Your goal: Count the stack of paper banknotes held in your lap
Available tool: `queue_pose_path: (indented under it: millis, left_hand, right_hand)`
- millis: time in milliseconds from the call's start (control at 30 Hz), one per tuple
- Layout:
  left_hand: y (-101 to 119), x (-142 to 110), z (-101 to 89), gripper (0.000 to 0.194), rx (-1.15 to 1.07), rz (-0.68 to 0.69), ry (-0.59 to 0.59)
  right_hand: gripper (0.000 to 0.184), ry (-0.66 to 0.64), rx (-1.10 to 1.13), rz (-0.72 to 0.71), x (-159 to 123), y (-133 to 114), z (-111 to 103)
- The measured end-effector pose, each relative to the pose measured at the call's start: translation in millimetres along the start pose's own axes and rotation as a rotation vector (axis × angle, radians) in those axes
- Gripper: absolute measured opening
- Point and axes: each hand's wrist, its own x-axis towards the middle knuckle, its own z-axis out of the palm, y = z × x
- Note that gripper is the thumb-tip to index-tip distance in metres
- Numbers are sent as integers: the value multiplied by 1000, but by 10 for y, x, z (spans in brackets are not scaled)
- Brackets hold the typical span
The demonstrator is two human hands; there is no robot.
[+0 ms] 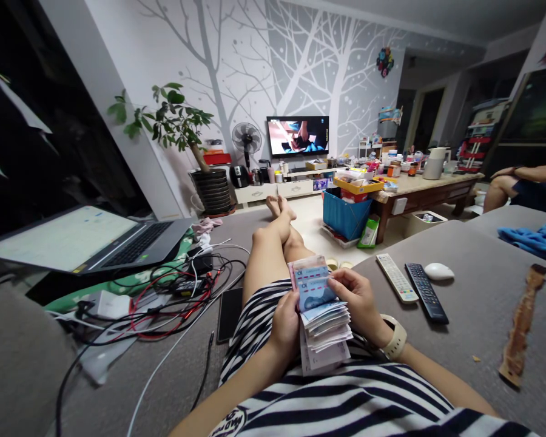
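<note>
A bundle of banknotes [317, 290] is held over my lap, blue notes on top and pinkish ones behind. Its lower part fans out into many pale layered edges that hang toward my striped clothing [346, 397]. My left hand [286, 318] is closed around the left side of the bundle. With thumb and fingertips together, my right hand [357, 298] pinches the upper right edge of a blue note. A watch with a light strap [395, 337] is on my right wrist. How many notes each hand grips is hidden.
Left on the grey sofa lie a laptop [131, 237], tangled cables [186, 291] and a dark phone-like slab [229, 315]. On the right are two remotes [397, 278], a white mouse [439, 271] and a brown strip [523, 328]. Another person's leg [500, 193] shows far right.
</note>
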Motion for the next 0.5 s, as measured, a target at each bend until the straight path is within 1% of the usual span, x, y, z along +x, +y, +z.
queue_pose_path:
  millis: [200, 300, 433, 500]
  left_hand:
    - [25, -18, 21, 30, -40, -23, 4]
    - [40, -15, 25, 32, -41, -20, 8]
    - [-50, 3, -9, 26, -111, -46, -25]
    - [-108, 13, -28, 23, -135, -65, -27]
  right_hand:
    - [25, 15, -1, 0, 3, -66, 10]
    - [28, 24, -13, -4, -6, -61, 13]
    - [30, 19, -35, -15, -12, -32, -15]
    - [31, -29, -71, -32, 5, -121, -37]
